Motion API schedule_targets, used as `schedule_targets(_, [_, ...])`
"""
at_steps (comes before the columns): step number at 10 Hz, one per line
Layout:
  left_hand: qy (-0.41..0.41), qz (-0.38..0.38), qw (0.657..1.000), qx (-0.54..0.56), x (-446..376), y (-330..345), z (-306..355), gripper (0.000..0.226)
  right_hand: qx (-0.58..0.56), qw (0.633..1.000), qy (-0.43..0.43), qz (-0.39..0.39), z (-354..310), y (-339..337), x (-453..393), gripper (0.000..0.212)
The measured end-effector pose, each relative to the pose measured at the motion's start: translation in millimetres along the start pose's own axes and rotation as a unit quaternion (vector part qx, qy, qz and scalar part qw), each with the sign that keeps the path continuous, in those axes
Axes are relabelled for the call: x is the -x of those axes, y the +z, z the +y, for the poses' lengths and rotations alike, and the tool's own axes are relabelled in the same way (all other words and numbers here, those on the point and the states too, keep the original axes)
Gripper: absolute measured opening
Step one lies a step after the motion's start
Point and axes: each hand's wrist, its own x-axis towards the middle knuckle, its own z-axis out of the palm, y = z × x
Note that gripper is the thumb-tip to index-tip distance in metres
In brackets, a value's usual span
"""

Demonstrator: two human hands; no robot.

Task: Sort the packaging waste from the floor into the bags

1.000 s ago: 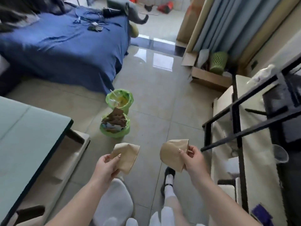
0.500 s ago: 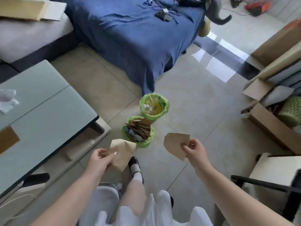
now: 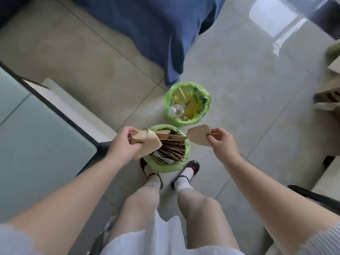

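Observation:
Two green bags stand on the tiled floor in front of my feet. The near bag point(image 3: 166, 167) is packed with brown cardboard scraps. The far bag point(image 3: 185, 121) holds a clear plastic bottle and yellow plastic. My left hand point(image 3: 124, 144) grips a curled brown cardboard piece point(image 3: 149, 144) over the near bag's left rim. My right hand point(image 3: 219, 139) pinches a flat brown cardboard piece point(image 3: 197, 136) just right of that bag, above the floor.
A pale green table point(image 3: 36, 129) with a white base fills the left. A blue bedspread point(image 3: 156, 30) hangs to the floor behind the bags. Cardboard boxes point(image 3: 329, 96) sit at the right edge, and a dark bar point(image 3: 316, 197) crosses low right.
I have walked up to the bags and now look straight down on them. Both hands have carried their cardboard pieces forward to the near bag.

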Motion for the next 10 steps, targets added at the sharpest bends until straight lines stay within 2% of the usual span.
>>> schedule_targets(1, [0.025,-0.001,0.997,-0.071,-64,30,-11,0.033,0.068,0.996,-0.040,-0.033,4,43,-68,0.014])
schedule_targets(2, [0.036,-0.012,0.994,-0.100,-120,67,-34,0.035,0.167,0.976,-0.085,-0.108,19,87,-122,0.015])
schedule_targets(3, [0.067,-0.052,0.983,-0.165,-158,101,-61,0.034,0.297,0.924,-0.147,-0.190,48,123,-158,0.017])
schedule_targets(4, [0.102,-0.095,0.956,-0.259,-176,124,-80,0.035,0.379,0.876,-0.157,-0.253,75,144,-182,0.019])
schedule_targets(5, [0.155,-0.139,0.929,-0.306,-187,139,-90,0.037,0.430,0.836,-0.183,-0.289,88,154,-198,0.015])
schedule_targets(6, [0.214,-0.195,0.882,-0.371,-193,146,-89,0.033,0.483,0.788,-0.189,-0.331,88,160,-207,0.020])
schedule_targets(7, [0.213,-0.204,0.871,-0.392,-198,150,-95,0.030,0.527,0.747,-0.174,-0.365,91,174,-211,0.021])
schedule_targets(8, [0.118,-0.245,0.899,-0.344,-201,158,-107,0.031,0.512,0.762,-0.147,-0.369,97,187,-212,0.020])
schedule_targets(9, [0.089,-0.255,0.904,-0.331,-199,162,-117,0.050,0.476,0.784,-0.135,-0.376,98,188,-211,0.023])
schedule_targets(10, [0.038,-0.254,0.922,-0.289,-192,148,-110,0.053,0.422,0.824,-0.091,-0.368,98,171,-210,0.033])
